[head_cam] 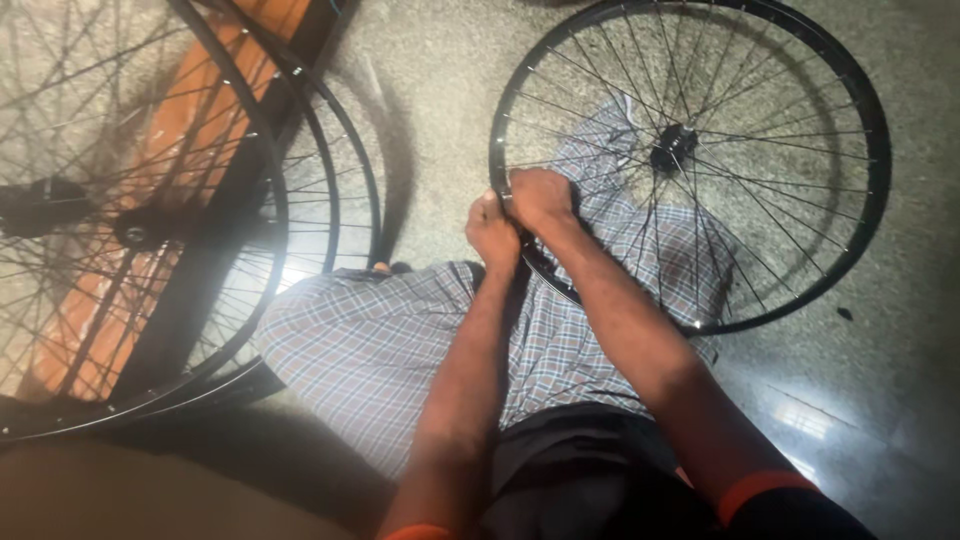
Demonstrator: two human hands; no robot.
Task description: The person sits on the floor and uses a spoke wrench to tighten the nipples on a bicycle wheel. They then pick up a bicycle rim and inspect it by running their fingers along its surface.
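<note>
I see both grips closed on the bicycle wheel [690,160] at the rim's 9 o'clock edge: left hand [492,232] and right hand [538,198] touch each other there. The wheel rests against my checked-cloth lap [380,340], with its hub [672,148] at 3 o'clock from the hands. More spoked wheels [150,210] stand at 9 o'clock on the floor [440,80].

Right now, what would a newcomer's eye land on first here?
The black spoked bicycle wheel rim at upper right, lying over the person's lap in checked blue-grey cloth on the speckled stone floor. Both hands meet at its left edge: the left hand and right hand close together on the rim. At far left, a stack of more black spoked wheels leans over an orange and black frame.
</note>
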